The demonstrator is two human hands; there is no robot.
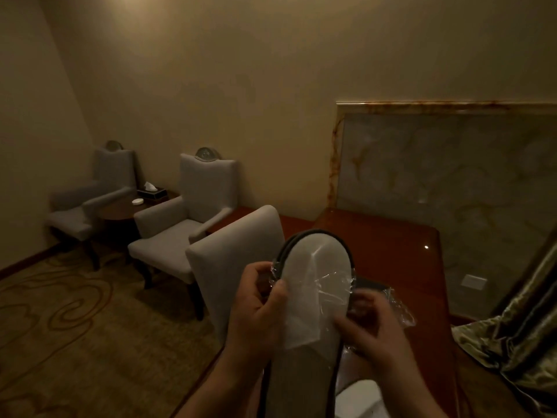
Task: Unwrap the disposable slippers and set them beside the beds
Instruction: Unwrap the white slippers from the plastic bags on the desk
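Your left hand [259, 300] pinches the edge of the clear crinkly plastic wrap [328, 285] while your right hand [366, 322] grips the white dark-edged slippers [313, 276] between both hands, so the wrap can peel off above the shiny red-brown tabletop [391, 251].

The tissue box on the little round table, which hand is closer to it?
Left. The left hand grips the wrapped slippers on the side toward the tissue box, which sits far off to the left. The right hand holds the slippers' other side, farther away.
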